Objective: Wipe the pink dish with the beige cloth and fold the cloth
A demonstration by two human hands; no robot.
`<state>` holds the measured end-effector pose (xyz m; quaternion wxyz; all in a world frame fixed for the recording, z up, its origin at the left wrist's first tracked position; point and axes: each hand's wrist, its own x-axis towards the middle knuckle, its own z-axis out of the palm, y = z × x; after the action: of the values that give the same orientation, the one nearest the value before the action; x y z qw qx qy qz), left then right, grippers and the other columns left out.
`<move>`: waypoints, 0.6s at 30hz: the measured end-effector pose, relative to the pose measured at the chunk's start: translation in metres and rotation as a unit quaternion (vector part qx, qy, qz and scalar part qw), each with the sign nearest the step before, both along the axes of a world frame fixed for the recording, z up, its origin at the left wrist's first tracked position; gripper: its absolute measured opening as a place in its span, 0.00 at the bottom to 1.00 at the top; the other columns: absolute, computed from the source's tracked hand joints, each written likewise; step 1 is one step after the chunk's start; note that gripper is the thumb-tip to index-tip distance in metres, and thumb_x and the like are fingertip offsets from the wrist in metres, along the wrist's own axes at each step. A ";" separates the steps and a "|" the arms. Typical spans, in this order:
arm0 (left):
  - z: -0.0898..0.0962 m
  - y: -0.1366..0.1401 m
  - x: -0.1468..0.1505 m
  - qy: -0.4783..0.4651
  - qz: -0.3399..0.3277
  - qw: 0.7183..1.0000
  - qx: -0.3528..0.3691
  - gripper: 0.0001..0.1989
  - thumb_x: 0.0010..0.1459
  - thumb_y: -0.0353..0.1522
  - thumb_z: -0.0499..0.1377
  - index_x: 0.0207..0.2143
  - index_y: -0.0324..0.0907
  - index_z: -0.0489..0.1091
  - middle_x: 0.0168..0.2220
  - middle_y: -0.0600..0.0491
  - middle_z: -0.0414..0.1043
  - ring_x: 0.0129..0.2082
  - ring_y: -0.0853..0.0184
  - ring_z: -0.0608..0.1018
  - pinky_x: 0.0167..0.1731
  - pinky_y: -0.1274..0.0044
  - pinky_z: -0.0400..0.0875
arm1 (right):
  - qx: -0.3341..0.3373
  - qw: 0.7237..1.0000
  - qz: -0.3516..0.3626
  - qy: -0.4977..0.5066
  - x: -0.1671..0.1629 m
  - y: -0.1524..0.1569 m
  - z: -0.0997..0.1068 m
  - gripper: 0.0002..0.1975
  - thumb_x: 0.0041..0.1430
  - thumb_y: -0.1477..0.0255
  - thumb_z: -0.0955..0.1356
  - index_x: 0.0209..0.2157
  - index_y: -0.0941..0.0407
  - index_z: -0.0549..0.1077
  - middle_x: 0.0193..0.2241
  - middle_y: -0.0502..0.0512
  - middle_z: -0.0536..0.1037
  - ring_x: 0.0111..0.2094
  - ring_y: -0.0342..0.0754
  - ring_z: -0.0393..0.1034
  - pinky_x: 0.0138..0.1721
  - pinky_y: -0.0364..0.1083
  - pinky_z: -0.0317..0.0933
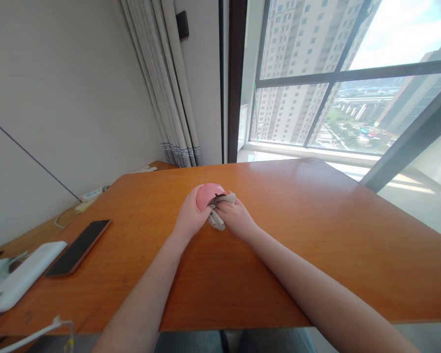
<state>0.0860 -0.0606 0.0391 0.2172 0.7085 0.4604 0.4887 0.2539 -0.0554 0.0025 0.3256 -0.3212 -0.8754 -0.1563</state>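
My left hand [191, 212] is wrapped round a rounded pink object [208, 194], which could be a cup or a bowl; its exact kind does not show. A dark opening or edge faces right, toward my right hand [238, 215]. Bunched in the fingers of that hand is a light grey cloth [217, 220], pressed against the pink object's open side. Part of the cloth hangs down between both hands. Both hands are held over the middle of the wooden table [297, 235]. The fingertips of my right hand are partly hidden by the cloth.
On the left of the table lie a dark-screened phone [81, 247] and a long white device [25, 277]. A white cable [33, 338] crosses the near left corner. Against the left wall is a power strip [92, 194]. Curtains [169, 98] and a large window stand beyond.
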 end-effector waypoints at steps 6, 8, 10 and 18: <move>-0.018 -0.002 0.017 -0.184 0.015 0.982 -0.030 0.40 0.48 0.33 0.63 0.61 0.46 0.47 0.58 0.47 0.58 0.57 0.61 0.65 0.56 0.71 0.58 | -0.005 0.999 -0.017 0.034 0.004 -0.002 -0.002 0.10 0.63 0.75 0.60 0.35 0.56 0.73 0.31 0.55 0.75 0.37 0.47 0.67 0.39 0.48 0.59; -0.027 -0.001 0.022 -0.227 0.006 0.973 -0.035 0.35 0.49 0.34 0.62 0.58 0.46 0.51 0.57 0.48 0.59 0.57 0.62 0.64 0.56 0.73 0.58 | -0.020 0.998 -0.014 0.059 0.004 -0.004 -0.004 0.10 0.61 0.75 0.61 0.37 0.56 0.73 0.33 0.56 0.75 0.37 0.48 0.67 0.38 0.48 0.59; -0.034 0.004 0.021 -0.241 0.008 0.969 -0.055 0.27 0.50 0.35 0.61 0.53 0.45 0.59 0.53 0.49 0.64 0.54 0.62 0.67 0.54 0.73 0.60 | -0.038 0.997 -0.007 0.063 0.003 -0.005 -0.005 0.10 0.60 0.76 0.62 0.39 0.55 0.73 0.34 0.56 0.76 0.38 0.48 0.68 0.39 0.48 0.60; -0.043 0.030 -0.003 -0.296 0.046 0.928 -0.222 0.14 0.49 0.33 0.56 0.40 0.43 0.68 0.34 0.54 0.70 0.33 0.68 0.73 0.32 0.77 0.69 | -0.057 0.992 0.069 0.086 0.015 -0.005 0.003 0.17 0.61 0.75 0.61 0.52 0.54 0.68 0.47 0.57 0.74 0.51 0.50 0.66 0.51 0.50 0.61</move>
<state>0.0835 -0.0303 -0.0040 0.4727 0.4428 0.5044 0.5711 0.2693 -0.0600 0.0057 0.3909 -0.2905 -0.8716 -0.0554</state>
